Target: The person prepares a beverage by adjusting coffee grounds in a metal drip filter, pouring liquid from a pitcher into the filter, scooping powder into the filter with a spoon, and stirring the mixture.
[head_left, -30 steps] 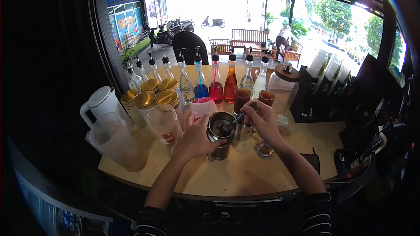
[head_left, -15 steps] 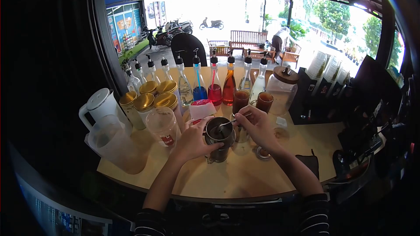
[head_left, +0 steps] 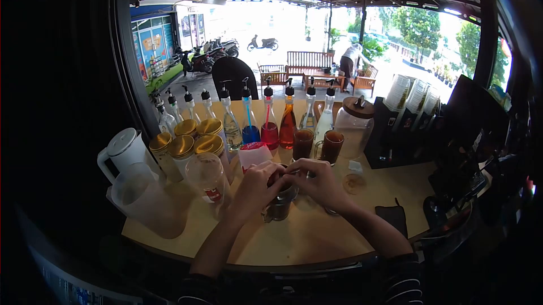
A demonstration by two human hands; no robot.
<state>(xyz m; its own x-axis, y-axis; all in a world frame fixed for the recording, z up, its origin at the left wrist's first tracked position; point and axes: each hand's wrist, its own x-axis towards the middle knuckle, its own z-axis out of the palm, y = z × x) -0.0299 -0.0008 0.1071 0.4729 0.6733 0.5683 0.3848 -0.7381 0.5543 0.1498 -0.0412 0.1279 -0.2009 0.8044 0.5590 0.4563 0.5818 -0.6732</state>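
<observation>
A dark-looking glass mug (head_left: 279, 209) stands upright on the counter in front of me. My left hand (head_left: 255, 188) is over its left rim with the fingers bent inward. From the other side my right hand (head_left: 320, 184) reaches over the mouth, thumb and fingers pinched together. The fingertips of both hands meet above the mug, and whatever they hold is hidden behind them. No spoon shows. Just behind are two glass mugs of brown drink (head_left: 303, 145), and a white and red packet (head_left: 254, 157) is by my left fingers.
Pump bottles (head_left: 269, 129) with coloured syrups line the back. Gold-lidded jars (head_left: 182, 147), a clear plastic jar (head_left: 205, 177) and pitchers (head_left: 136, 192) crowd the left. At right are a wooden-lidded jar (head_left: 353, 129), cup stacks (head_left: 397, 93) and a dark pouch (head_left: 391, 219). A person (head_left: 349, 63) bends outside.
My left hand has shifted from the mug's side to above its rim. My right hand has moved left to meet it, and the spoon it held is out of sight. The view has shifted slightly.
</observation>
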